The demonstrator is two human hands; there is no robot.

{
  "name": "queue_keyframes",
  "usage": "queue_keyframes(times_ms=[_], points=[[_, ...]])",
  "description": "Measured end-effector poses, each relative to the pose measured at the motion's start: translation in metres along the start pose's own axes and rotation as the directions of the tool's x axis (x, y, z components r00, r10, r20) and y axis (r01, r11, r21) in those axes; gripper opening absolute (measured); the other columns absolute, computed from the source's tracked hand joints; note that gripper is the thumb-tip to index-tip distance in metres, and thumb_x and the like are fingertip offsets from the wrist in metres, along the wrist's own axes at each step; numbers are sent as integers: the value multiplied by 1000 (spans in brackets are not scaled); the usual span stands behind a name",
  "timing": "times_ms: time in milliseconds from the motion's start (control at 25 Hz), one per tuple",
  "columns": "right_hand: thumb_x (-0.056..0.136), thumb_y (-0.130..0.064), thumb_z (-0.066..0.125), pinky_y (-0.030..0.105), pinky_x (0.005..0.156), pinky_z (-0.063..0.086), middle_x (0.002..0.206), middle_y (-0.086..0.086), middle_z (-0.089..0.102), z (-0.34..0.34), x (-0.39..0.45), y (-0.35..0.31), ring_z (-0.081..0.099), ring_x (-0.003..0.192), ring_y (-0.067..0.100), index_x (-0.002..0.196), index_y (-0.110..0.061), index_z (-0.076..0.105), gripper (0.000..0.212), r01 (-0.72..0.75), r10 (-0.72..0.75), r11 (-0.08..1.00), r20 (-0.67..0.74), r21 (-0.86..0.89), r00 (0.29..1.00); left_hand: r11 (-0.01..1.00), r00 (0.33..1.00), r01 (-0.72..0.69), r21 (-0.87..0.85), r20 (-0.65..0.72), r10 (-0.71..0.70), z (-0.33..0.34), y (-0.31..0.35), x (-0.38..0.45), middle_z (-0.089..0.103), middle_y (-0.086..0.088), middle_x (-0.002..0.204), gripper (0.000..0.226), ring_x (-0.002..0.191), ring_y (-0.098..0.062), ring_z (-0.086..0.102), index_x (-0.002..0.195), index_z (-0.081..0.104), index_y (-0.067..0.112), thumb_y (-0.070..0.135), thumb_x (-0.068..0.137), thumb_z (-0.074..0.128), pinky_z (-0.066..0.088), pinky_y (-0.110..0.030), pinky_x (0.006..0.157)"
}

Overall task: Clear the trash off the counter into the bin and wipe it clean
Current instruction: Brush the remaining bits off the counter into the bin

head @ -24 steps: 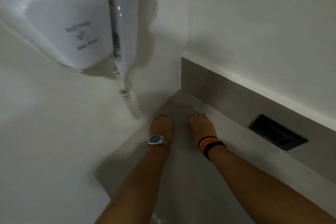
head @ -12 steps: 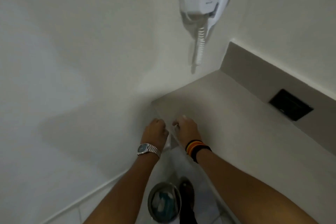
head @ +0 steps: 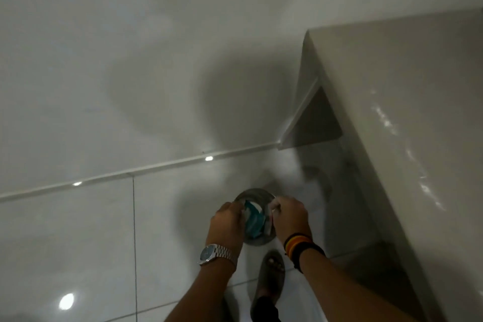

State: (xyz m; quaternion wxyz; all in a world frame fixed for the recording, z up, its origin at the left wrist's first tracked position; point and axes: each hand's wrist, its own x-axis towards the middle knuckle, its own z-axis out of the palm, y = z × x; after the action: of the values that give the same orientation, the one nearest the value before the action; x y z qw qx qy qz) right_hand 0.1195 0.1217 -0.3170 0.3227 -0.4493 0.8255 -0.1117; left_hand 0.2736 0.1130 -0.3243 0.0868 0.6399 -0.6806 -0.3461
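Note:
A round metal bin (head: pixel 257 193) stands on the tiled floor beside the counter's end, with teal and white trash (head: pixel 253 221) inside it. Both hands hover just above its opening. My left hand (head: pixel 226 226), with a silver watch on the wrist, curls its fingers down over the bin's left rim; whatever it holds is hidden. My right hand (head: pixel 290 217), with dark and striped wristbands, is closed over the right rim, and a small white scrap (head: pixel 274 208) shows at its fingertips. The grey counter (head: pixel 397 91) runs along the right.
My foot in a sandal (head: pixel 271 276) stands just in front of the bin. A white wall with a skirting strip (head: pixel 156 165) lies beyond it. Under the counter's end is a dark recess (head: pixel 317 123). Glossy floor tiles spread to the left.
Both hands have left the counter's far corner, come to its end and dropped to the bin on the floor. The view has swung down, and the wall-mounted dryer is out of sight.

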Motion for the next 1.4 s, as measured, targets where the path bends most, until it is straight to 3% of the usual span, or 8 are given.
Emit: queue_keyframes(times_ms=[120,240,360,520,680,920,1040,1400], points=[[93,-2,53,28,71,55,97,8,69,48,33,39,67,91,25,86,-11,68,19,-15,14,999,30,34,999,999,999,30,38,-14,-29,62,-39,21,69,-9,108,22,90,-30,70,114,69,16,16,95,57,56,-33,73],[95,-7,52,37,92,57,116,10,69,83,43,70,64,111,26,104,-9,69,19,26,-28,999,102,23,994,985,998,22,171,54,-32,108,-66,19,65,-7,122,32,96,-30,69,127,60,18,20,95,55,61,-42,74],[98,-10,47,35,99,53,131,8,60,88,22,85,56,123,24,111,-15,65,23,94,-90,995,108,-35,990,962,994,-105,251,61,93,120,-72,-3,57,-11,141,48,119,-31,61,140,50,17,20,93,59,58,-43,95],[98,-16,48,37,122,28,164,6,22,51,-17,67,18,152,24,147,-20,39,50,288,-268,923,112,-255,957,914,980,-182,363,-9,199,67,-46,-18,27,-19,163,73,151,-38,28,156,24,19,27,93,60,31,-50,120],[92,-20,55,55,123,15,166,16,3,-25,-57,-4,0,154,34,156,-16,22,72,390,-464,824,-93,-411,881,843,925,-296,449,-86,371,-39,21,-20,0,-17,169,80,157,-34,-1,160,1,20,35,98,49,16,-53,127],[88,-29,55,60,121,13,166,21,2,-163,-124,-111,1,153,38,158,-9,11,85,241,-431,871,-427,-429,795,712,733,-452,537,-231,640,-197,169,-45,15,-20,167,73,155,-37,13,159,17,10,29,94,46,21,-56,125],[94,-31,47,59,122,9,166,18,-5,-231,-137,-125,-5,154,35,158,-10,6,79,199,-404,894,-531,-401,745,641,652,-544,542,-208,729,-226,227,-54,6,-17,169,72,157,-34,6,160,8,12,32,98,39,13,-53,127],[87,-26,52,58,123,8,166,18,-1,-356,-227,37,-1,154,35,157,-11,16,80,-179,-46,957,-731,-227,681,379,435,-793,476,8,900,-132,368,-129,6,-18,169,69,157,-33,8,160,11,12,35,101,39,12,-52,127]])
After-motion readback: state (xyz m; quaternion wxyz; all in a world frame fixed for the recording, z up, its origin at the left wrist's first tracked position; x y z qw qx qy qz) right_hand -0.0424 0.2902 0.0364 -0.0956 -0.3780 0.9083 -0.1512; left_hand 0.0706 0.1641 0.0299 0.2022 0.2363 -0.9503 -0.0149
